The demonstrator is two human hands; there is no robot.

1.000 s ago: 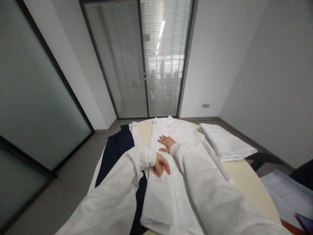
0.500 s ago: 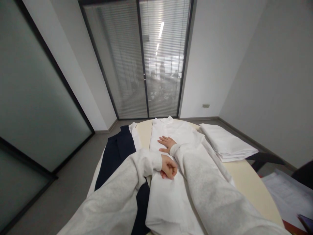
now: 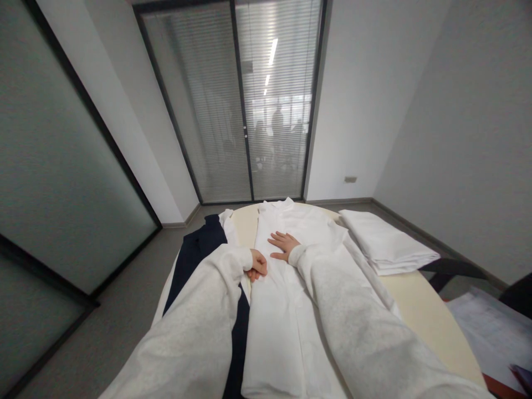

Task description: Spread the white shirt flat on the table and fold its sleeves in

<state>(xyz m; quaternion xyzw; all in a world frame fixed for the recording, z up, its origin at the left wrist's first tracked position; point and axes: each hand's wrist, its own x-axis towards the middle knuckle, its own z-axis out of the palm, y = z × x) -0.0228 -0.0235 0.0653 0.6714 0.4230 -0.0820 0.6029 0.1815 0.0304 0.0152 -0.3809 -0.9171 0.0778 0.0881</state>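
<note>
A white shirt (image 3: 276,327) lies lengthwise on the table, its collar at the far edge. My left hand (image 3: 257,265) is closed at the shirt's left edge, with the fingers curled around the cloth there. Just beyond it, my right hand (image 3: 285,245) rests flat on the shirt with its fingers spread. Both arms are in light grey sleeves. Left of the shirt lies a dark navy garment (image 3: 195,252), partly covered by my left sleeve, with some white cloth (image 3: 229,226) beside it.
A folded stack of white cloth (image 3: 384,244) lies at the right of the round cream table (image 3: 432,321). Beyond the table's right edge are a black chair (image 3: 453,268) and papers (image 3: 494,327). Behind the table stands a glass door with blinds (image 3: 274,166).
My left hand has moved left and slightly away from me, from the shirt's middle to its left edge. The near part of the shirt has shifted left and lies flatter. My right hand stays put.
</note>
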